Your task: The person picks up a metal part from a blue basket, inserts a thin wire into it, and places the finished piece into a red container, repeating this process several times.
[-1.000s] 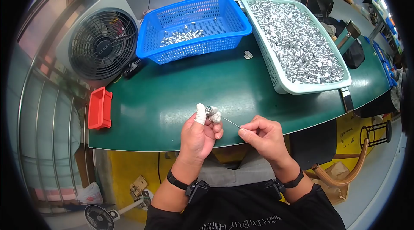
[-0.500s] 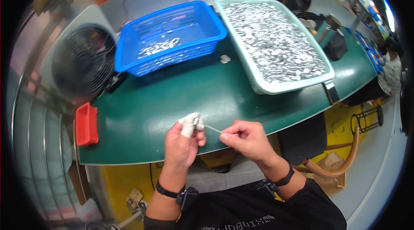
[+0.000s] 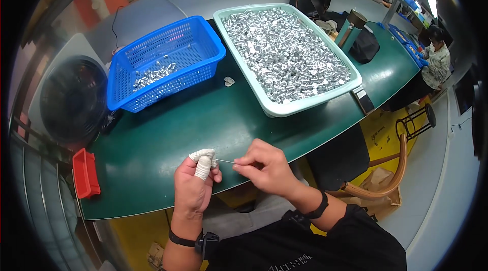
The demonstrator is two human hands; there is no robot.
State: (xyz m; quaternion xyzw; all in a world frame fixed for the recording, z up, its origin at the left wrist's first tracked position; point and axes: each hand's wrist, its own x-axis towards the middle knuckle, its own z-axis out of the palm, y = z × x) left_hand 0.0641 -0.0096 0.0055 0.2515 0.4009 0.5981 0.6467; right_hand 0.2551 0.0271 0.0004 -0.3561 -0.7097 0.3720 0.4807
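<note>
Above the counter (image 3: 152,144), the right hand (image 3: 265,168) pinches a rod (image 3: 225,161), probably for fine control. It reaches the left hand (image 3: 192,188), whose taped fingers (image 3: 203,168) press together, hiding anything held. Two baskets (image 3: 198,75) stand beyond, likely for easy reach.

Big dark-grilled fan (image 3: 73,98) on your left, bits and bobs all round you

You've got a little red bin (image 3: 90,177) at the left end of your green table (image 3: 152,139), and a dark phone-like slab (image 3: 363,100) by the edge to your right. Farther back there's a green flask (image 3: 351,32) just beside a black bag (image 3: 366,47). Off the table: a black stool (image 3: 430,115), a curved wooden chair arm (image 3: 400,167), plus someone in a patterned top (image 3: 437,65).
</note>
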